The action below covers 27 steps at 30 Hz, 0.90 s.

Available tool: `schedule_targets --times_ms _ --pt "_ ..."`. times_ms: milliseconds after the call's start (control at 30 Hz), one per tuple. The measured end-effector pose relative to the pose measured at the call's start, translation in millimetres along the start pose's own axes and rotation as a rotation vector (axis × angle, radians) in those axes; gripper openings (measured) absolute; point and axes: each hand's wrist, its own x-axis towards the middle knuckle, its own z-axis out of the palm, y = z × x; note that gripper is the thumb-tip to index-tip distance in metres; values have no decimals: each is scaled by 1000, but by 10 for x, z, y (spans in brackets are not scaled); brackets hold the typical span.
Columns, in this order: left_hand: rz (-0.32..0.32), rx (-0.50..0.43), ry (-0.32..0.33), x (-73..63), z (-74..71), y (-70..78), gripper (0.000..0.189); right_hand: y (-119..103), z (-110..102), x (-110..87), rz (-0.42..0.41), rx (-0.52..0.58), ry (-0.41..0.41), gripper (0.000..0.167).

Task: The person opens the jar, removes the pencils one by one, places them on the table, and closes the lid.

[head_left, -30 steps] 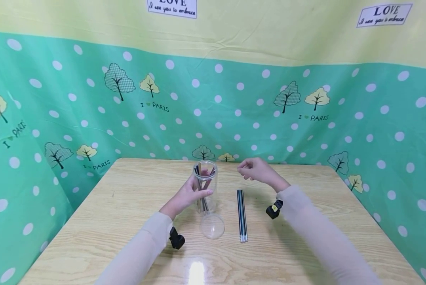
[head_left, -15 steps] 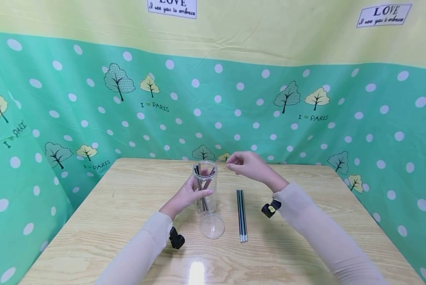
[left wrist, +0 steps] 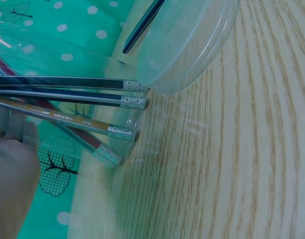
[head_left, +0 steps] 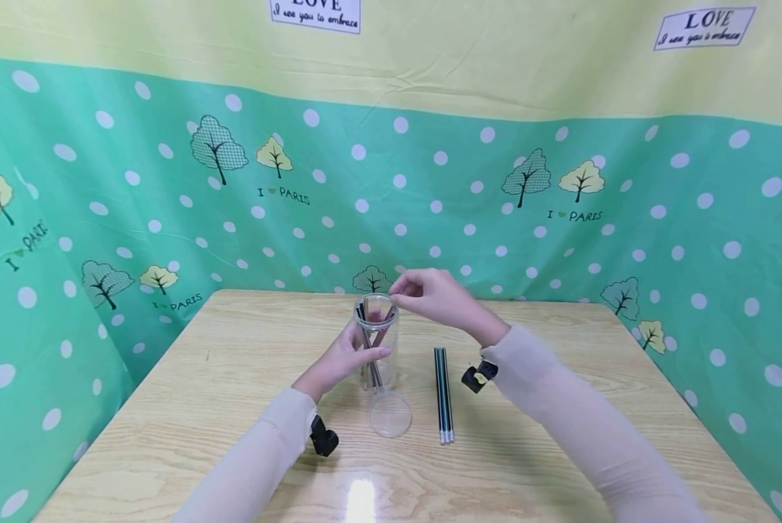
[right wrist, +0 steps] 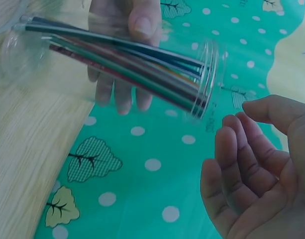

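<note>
Clear jar (head_left: 391, 335) with contents: the vessel stands mouth upward on the bench (head_left: 247, 349) and holds at least four pencils (left wrist: 77, 82), leaning at crossing angles, their metal-banded eraser ends at the base. One barrel is golden brown, another reddish, the others dark. A clear round lid (head_left: 389, 415) lies on the near side of the base; contact between the two cannot be judged. To the right, a close row of dark pencils lies lengthwise, eraser ends toward the person. The left hand (head_left: 345, 354) grips the jar's side, thumb in front, the other fingers curved round the far wall. The right hand (head_left: 437, 296) hangs beside the rim, wrist bent, fingers loosely curved around nothing, thumb tip near the fingertips.
</note>
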Motion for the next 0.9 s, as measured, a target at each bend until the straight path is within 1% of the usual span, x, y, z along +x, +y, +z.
schedule_targets --times_ms 167,267,433,667,900 --pt "-6 -22 -13 -5 -7 -13 82 -76 85 89 -40 10 -12 11" --pt "-7 -30 -19 -11 -4 -13 79 -107 136 136 -48 6 -18 11" --pt "6 -16 -25 -16 -8 -21 78 -124 232 208 -33 -4 -34 10" --pt "16 3 -22 -27 -11 -18 83 -112 337 264 -19 9 -41 10" --pt "40 12 -24 -28 -8 -14 79 -114 379 294 -5 -38 -61 10"
